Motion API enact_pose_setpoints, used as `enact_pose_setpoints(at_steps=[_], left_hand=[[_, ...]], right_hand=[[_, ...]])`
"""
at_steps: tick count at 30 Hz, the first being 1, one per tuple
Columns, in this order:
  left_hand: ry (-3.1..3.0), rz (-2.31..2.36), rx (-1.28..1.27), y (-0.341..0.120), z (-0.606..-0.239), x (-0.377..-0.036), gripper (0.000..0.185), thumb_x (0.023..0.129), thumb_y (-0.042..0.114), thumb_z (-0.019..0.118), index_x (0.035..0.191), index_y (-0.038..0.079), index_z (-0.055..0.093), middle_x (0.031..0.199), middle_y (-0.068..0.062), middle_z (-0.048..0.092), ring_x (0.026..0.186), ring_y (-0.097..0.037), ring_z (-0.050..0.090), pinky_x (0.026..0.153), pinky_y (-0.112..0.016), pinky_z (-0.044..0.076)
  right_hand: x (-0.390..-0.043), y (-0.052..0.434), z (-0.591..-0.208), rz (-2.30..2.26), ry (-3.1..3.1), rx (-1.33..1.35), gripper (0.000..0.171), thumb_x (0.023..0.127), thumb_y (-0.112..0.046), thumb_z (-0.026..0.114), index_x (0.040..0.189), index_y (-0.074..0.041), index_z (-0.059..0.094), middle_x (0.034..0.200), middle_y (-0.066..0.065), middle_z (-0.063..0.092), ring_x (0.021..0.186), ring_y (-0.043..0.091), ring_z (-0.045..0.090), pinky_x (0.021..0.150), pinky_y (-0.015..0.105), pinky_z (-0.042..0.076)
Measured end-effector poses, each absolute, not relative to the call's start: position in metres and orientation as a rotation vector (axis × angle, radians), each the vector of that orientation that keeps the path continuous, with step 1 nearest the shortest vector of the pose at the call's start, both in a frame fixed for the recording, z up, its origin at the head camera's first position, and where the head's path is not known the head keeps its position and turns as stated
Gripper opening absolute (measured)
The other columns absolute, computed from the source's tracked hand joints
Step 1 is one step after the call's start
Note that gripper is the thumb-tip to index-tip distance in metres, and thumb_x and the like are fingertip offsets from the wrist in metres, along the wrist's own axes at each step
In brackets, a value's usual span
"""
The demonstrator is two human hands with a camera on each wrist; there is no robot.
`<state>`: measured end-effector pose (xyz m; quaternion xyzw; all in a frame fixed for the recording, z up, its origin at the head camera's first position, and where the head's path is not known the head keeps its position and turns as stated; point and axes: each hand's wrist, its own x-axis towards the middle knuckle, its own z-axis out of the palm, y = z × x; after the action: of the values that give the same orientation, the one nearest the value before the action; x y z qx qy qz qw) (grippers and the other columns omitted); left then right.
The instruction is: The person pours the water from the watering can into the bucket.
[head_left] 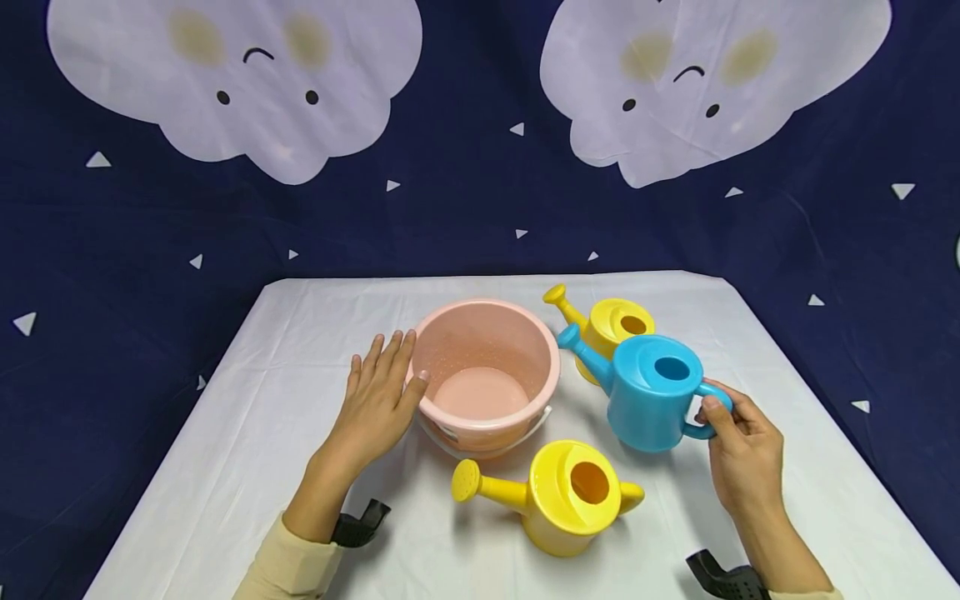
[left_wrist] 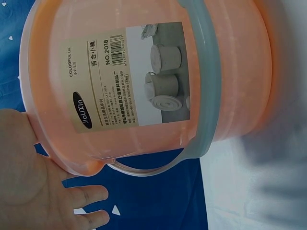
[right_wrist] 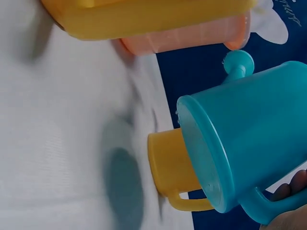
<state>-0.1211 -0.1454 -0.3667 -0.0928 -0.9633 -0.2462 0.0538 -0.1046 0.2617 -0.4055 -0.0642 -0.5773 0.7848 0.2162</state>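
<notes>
My right hand [head_left: 750,446] grips the handle of a blue watering can [head_left: 651,400], whose spout points left toward a pink bucket [head_left: 486,425]. In the right wrist view the can's base [right_wrist: 204,155] hangs above the cloth, with its shadow below. My left hand [head_left: 381,400] lies with straight fingers along the bucket's left rim, thumb at the edge. The bucket stands upright, its pale handle [left_wrist: 207,72] hanging down over a printed label [left_wrist: 129,76]. One yellow watering can [head_left: 566,500] stands in front of the bucket, spout to the left. Another yellow watering can [head_left: 611,325] stands behind the blue one, partly hidden.
A white cloth [head_left: 247,467] covers the table. Behind it hangs a dark blue backdrop [head_left: 450,225] with cloud shapes and small white triangles. Black straps [head_left: 360,525] sit on both wrists.
</notes>
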Motion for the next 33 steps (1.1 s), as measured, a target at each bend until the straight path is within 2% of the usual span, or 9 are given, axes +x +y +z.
enact_pose_setpoints(at_steps=[24, 33], left_hand=[[-2.925, -0.764, -0.265, -0.144, -0.368, -0.121, 0.062, 0.101, 0.048, 0.028, 0.153, 0.019, 0.012, 0.159, -0.012, 0.015, 0.149, -0.033, 0.000, 0.116, -0.059, -0.002], [-2.916, -0.763, -0.272, -0.145, -0.367, -0.120, 0.062, 0.101, 0.048, 0.027, 0.153, 0.018, 0.012, 0.159, -0.012, 0.015, 0.149, -0.033, 0.001, 0.116, -0.060, -0.001]], right_hand=[[-0.095, 0.253, -0.427, 2.166, -1.654, -0.224, 0.031, 0.090, 0.001, 0.057, 0.118, 0.014, 0.056, 0.094, 0.001, 0.067, 0.080, 0.011, 0.055, 0.074, 0.018, 0.050], [-0.094, 0.252, -0.433, 2.170, -1.638, -0.221, 0.030, 0.090, 0.001, 0.057, 0.117, 0.013, 0.058, 0.089, 0.000, 0.066, 0.079, 0.010, 0.055, 0.072, 0.016, 0.049]])
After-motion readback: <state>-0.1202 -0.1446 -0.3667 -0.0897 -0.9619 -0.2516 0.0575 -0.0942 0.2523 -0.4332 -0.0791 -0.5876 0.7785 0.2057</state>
